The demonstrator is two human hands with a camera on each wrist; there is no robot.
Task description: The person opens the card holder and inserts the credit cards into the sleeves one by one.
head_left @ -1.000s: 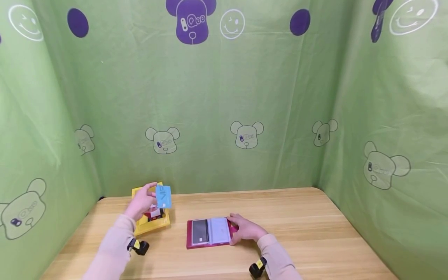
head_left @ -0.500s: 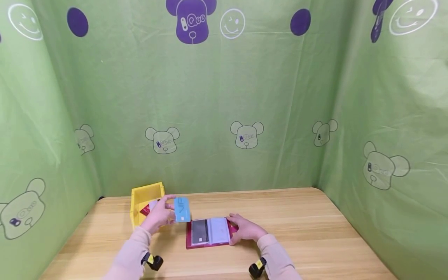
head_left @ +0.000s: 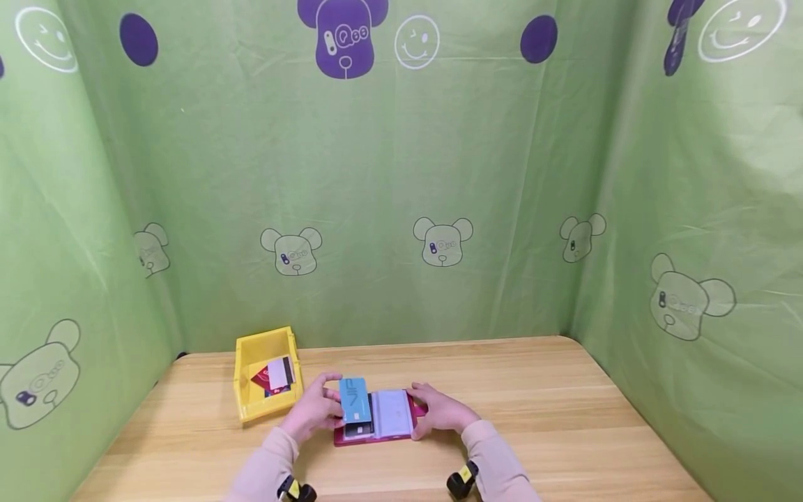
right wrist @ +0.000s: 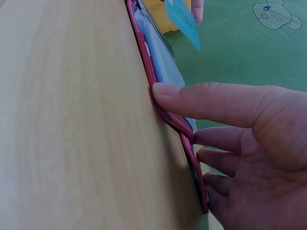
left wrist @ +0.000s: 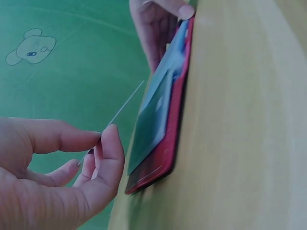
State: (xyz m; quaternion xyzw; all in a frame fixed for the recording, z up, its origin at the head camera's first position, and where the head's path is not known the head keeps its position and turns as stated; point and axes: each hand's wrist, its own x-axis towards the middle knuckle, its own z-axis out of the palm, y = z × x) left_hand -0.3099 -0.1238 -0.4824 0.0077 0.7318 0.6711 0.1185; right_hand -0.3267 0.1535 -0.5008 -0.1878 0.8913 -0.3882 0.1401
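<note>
My left hand (head_left: 314,410) pinches a light blue card (head_left: 353,401) marked VIP between thumb and fingers. That card hovers tilted above the left half of an opened red card holder (head_left: 339,435), and the left wrist view shows the card (left wrist: 125,101) edge-on, apart from the holder (left wrist: 176,112). A black card (head_left: 360,431) sits in the holder's left sleeve, partly covered by the blue one. On the right half is a clear plastic sleeve (head_left: 394,413). My right hand (right wrist: 259,120) grips the holder's right side, thumb on the near edge and fingers by the closing flap.
A yellow bin (head_left: 247,410) stands to the left at the back of the wooden table (head_left: 564,418). Inside lie a red card (head_left: 261,378), a white card with a dark stripe (head_left: 277,374) and something dark beneath. Green printed curtains (head_left: 376,167) enclose the back and sides.
My left hand has carried the blue card from over the yellow bin rightward and toward me, to above the card holder's left half. My right hand has stayed in place.
</note>
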